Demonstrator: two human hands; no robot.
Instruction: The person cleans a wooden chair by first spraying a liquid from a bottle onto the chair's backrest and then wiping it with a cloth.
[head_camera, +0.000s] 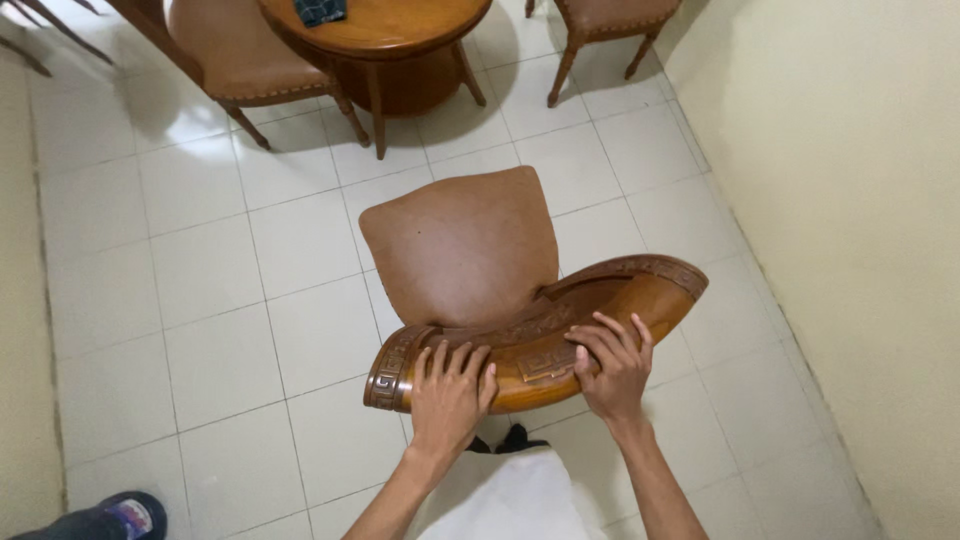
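Both hands sit on the carved top rail of a wooden chair (470, 260), viewed from behind and above. Left hand (452, 392) lies palm-down w/ fingers spread over the rail; right hand (612, 362) curls its fingers over the carved centre panel, gripping the rail. Chair's brown leather seat faces away, on a white tiled floor (200, 300). Beyond: a round wooden table (390, 35) w/ a dark folded item, prob. cloth (320, 10), and more chairs (245, 55) around it. Cream wall (860, 200) at right.
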